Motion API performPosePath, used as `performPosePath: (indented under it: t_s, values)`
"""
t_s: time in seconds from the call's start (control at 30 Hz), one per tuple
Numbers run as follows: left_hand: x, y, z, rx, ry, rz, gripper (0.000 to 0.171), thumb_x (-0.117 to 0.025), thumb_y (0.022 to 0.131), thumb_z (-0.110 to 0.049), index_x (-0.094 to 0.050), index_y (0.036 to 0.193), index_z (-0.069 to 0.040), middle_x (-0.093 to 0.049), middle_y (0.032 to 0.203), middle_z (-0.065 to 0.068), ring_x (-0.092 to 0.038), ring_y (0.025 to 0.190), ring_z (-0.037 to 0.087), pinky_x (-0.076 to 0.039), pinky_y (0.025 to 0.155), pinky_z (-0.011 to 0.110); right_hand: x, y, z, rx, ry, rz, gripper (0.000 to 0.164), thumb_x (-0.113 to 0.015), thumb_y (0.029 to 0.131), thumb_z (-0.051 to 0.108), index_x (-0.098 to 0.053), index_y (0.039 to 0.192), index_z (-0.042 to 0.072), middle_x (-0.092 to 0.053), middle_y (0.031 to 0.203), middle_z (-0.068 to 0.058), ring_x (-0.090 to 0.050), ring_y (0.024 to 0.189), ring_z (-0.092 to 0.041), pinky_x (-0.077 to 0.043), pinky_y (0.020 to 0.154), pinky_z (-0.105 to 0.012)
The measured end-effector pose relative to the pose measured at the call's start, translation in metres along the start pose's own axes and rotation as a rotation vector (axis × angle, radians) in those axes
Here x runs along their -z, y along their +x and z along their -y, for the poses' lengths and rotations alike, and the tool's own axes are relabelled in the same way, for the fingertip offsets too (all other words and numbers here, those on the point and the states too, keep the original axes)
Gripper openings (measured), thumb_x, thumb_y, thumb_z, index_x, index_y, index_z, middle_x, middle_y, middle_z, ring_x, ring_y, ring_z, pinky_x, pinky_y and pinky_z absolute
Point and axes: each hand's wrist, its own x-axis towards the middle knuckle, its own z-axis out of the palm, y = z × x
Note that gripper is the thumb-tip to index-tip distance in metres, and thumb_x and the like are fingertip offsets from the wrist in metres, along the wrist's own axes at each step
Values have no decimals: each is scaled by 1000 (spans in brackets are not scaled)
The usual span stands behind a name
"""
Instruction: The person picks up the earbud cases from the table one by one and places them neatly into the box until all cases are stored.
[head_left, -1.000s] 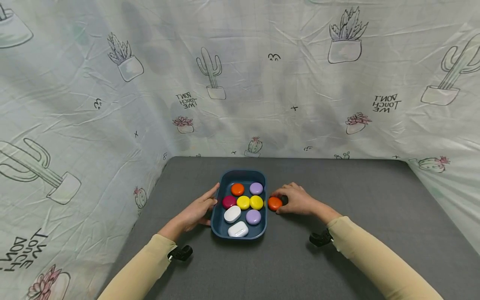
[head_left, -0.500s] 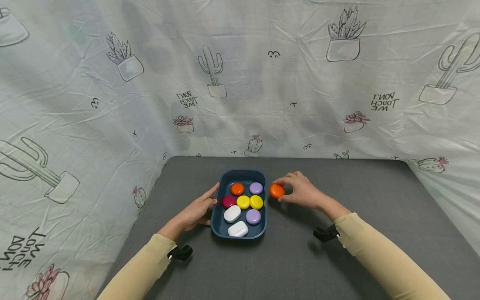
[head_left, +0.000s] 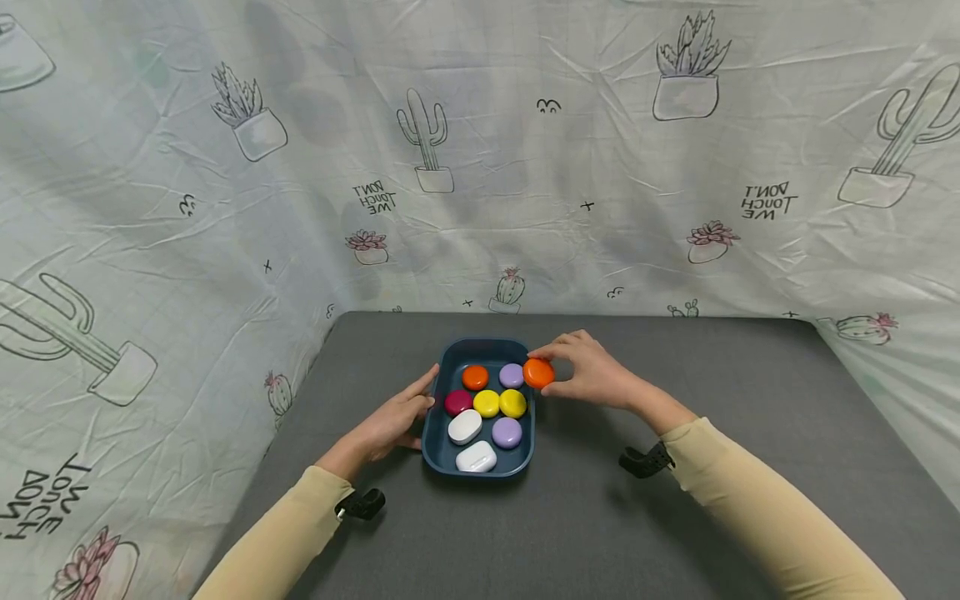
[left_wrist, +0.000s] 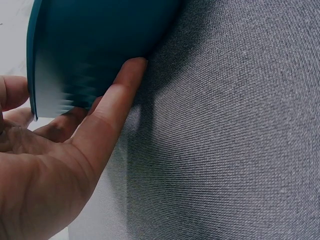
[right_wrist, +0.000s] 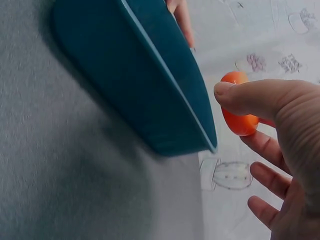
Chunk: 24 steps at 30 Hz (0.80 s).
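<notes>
My right hand pinches a glossy orange rounded disc between thumb and fingers, above the right rim of a dark blue tray. In the right wrist view, the thumb presses one face of the orange disc, and the other fingers spread loosely. My left hand rests against the tray's left side with fairly straight fingers; in the left wrist view, fingertips touch the blue wall. Inside the tray lie another orange disc, two purple ones, two yellow ones, a dark red one and two white pieces.
The tray stands on a grey cloth-covered table. Behind it and at the sides hangs a white curtain printed with cacti. Both wrists wear black straps with small devices.
My right hand has lifted the orange disc from the table beside the tray and brought it up and left over the rim. My left hand stays at the tray's side.
</notes>
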Motion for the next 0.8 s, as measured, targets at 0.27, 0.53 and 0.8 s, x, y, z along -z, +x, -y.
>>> performPosePath:
  t_s: [0.27, 0.53, 0.8]
  values:
    - [1, 0, -2, 8, 4, 3, 63, -43, 109, -21, -21, 162, -44, -32, 158, 19, -51, 128, 38, -59, 77, 52, -6, 7, 19, 39, -18, 74, 52, -84, 86, 30, -69, 135, 23, -62, 128, -2, -42, 120, -26, -39, 96, -53]
    - [2, 1, -3, 14, 2, 9, 62, -43, 109, -21, -21, 162, -45, -28, 162, 18, -50, 129, 39, -59, 77, 52, -14, 11, 32, 94, -102, 192, 51, -82, 86, 33, -69, 135, 25, -62, 130, -2, -41, 125, -27, -36, 101, -53]
    - [2, 1, -5, 20, -3, 8, 63, -43, 109, -21, -21, 162, -45, -25, 164, 17, -50, 129, 39, -59, 77, 52, -20, 9, 40, 167, -170, 294, 49, -82, 86, 34, -70, 132, 24, -63, 134, -1, -42, 125, -27, -36, 105, -52]
